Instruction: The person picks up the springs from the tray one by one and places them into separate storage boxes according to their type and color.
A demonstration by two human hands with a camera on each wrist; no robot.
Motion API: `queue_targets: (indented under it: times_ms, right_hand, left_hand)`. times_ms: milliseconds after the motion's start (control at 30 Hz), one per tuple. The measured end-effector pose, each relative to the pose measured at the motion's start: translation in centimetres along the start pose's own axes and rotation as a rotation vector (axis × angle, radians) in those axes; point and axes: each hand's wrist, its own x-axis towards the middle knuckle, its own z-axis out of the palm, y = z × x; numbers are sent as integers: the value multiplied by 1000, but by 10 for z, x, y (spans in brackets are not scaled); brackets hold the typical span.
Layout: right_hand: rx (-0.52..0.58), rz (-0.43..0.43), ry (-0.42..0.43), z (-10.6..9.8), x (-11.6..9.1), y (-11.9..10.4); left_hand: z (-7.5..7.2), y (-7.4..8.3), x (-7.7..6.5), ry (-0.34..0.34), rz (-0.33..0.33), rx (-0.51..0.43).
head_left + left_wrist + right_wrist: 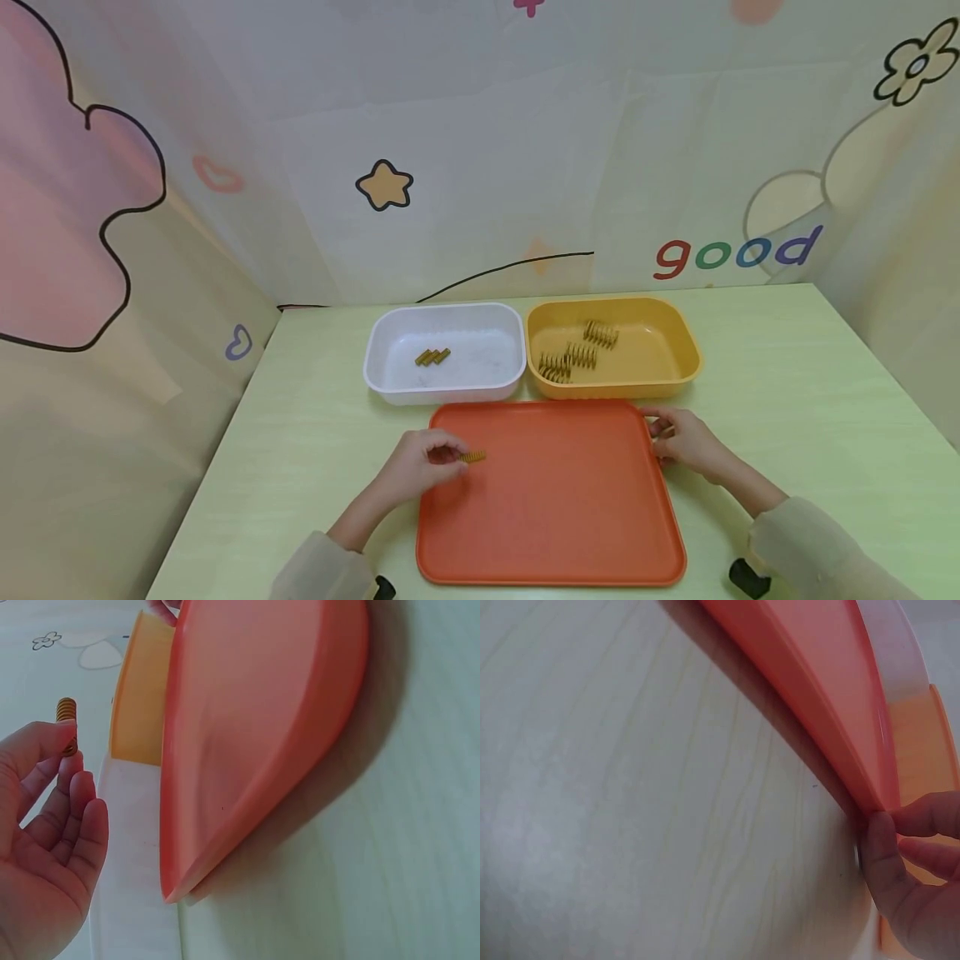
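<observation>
My left hand point(423, 461) pinches a small brass-coloured coil spring point(472, 457) between thumb and fingertips, above the left part of an orange-red tray point(555, 517). In the left wrist view the spring point(67, 710) sticks up past the thumb, with the other fingers loosely bent. My right hand point(688, 442) grips the tray's rim at its far right corner. From the right wrist, thumb and forefinger of that hand point(919, 877) meet at the tray's edge point(832, 750). Part of the held spring is hidden by the fingers.
Behind the tray stand a white bin point(446, 389) and, to its right, a yellow bin point(652, 388). Several short, tightly wound springs point(432, 357) lie in the white bin. Longer, open-coiled springs point(581, 356) lie in the yellow one. A printed cloth point(487, 167) hangs behind the table.
</observation>
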Motion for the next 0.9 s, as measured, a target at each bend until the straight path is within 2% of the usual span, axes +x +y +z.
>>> queue_targets:
  times_ms: [233,467,700,900]
  right_hand:
    - [3,6,-4,0,0,-1]
    - [2,-2,-9,0,0,0]
    - [8,-17,-12,0,0,1]
    - [2,-18,-10,0,0,1]
  left_hand:
    - [-8,29,0,71,-1,-2]
    - [-14,36,4,122,-53,2]
    - [-21,34,10,119,-51,31]
    - [-20,7,21,139,-45,31]
